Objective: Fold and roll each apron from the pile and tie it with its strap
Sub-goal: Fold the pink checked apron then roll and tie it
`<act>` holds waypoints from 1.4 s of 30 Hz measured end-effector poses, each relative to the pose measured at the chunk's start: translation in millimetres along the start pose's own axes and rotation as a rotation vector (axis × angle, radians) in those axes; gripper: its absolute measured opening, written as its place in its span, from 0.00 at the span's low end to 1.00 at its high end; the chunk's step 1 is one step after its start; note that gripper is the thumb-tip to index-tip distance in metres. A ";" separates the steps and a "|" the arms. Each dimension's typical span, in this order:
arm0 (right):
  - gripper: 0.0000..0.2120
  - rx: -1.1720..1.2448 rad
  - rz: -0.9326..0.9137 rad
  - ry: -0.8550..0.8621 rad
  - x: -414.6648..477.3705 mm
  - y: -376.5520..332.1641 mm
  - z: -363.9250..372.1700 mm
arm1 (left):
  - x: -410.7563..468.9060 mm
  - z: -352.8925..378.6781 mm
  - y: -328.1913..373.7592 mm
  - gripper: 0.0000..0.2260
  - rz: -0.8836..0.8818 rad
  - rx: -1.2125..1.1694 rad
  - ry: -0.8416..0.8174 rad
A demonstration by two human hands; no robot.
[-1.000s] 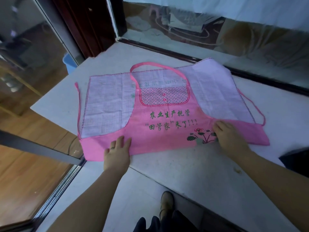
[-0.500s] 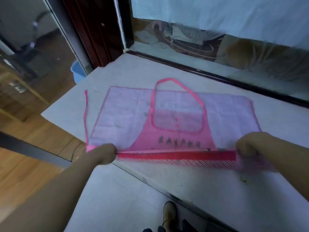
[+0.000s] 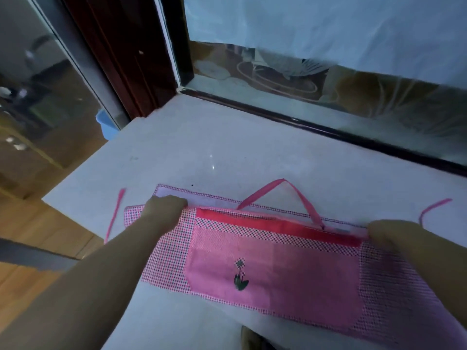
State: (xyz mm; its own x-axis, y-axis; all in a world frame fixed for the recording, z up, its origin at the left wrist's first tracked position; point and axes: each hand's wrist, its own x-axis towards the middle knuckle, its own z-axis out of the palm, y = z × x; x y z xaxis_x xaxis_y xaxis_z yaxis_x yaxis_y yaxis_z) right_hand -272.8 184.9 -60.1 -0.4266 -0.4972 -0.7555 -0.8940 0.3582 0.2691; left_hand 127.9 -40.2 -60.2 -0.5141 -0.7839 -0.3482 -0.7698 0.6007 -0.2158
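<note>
Now the left hand [image 3: 165, 207] and right hand [image 3: 386, 233], fingers [image 3: 177, 202] pinching the carried-over hem [image 3: 278, 224], are completing the apron's [image 3: 273, 269] fold in half.

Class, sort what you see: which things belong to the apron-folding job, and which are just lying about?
Job: pink apron, its neck loop, waist strap, left hand and right hand gripping its folded edge, white table.
Lying about: blue container, shoe.
</note>
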 end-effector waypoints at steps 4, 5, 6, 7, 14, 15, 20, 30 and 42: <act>0.19 0.067 -0.001 -0.030 12.8 6.8 12.1 | 37.9 1.1 14.8 0.21 0.107 -0.022 0.090; 0.19 0.059 -0.013 -0.046 15.8 5.6 11.6 | 44.3 3.2 18.7 0.22 0.123 -0.043 0.078; 0.18 0.051 -0.031 -0.046 19.6 5.6 9.8 | 50.2 4.8 24.7 0.23 0.140 -0.046 0.050; 0.17 0.057 -0.061 -0.037 22.1 4.4 7.3 | 54.8 8.0 29.7 0.22 0.158 -0.045 0.029; 0.13 0.209 -0.180 0.007 34.3 6.5 3.7 | 73.6 12.4 45.2 0.19 0.153 0.025 -0.033; 0.10 0.249 -0.193 0.027 36.6 6.2 3.0 | 74.6 11.3 44.1 0.20 0.113 0.058 -0.045; 0.08 0.383 -0.221 0.184 54.8 -11.8 -14.9 | 74.6 -1.4 35.0 0.19 -0.134 0.180 -0.073; 0.09 0.320 -0.195 0.215 67.7 -2.4 -28.7 | 45.3 28.4 94.3 0.34 0.149 -0.195 0.009; 0.18 0.159 0.153 -0.040 80.9 51.8 -39.9 | 50.4 32.0 101.6 0.43 0.123 -0.170 -0.193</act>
State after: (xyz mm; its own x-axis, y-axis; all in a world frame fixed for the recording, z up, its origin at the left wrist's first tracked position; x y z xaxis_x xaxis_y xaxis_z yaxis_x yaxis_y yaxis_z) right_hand -359.1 131.7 -83.5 -0.5472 -0.3967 -0.7370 -0.7850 0.5488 0.2874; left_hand 35.8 -13.6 -128.9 -0.5382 -0.6526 -0.5333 -0.7671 0.6414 -0.0108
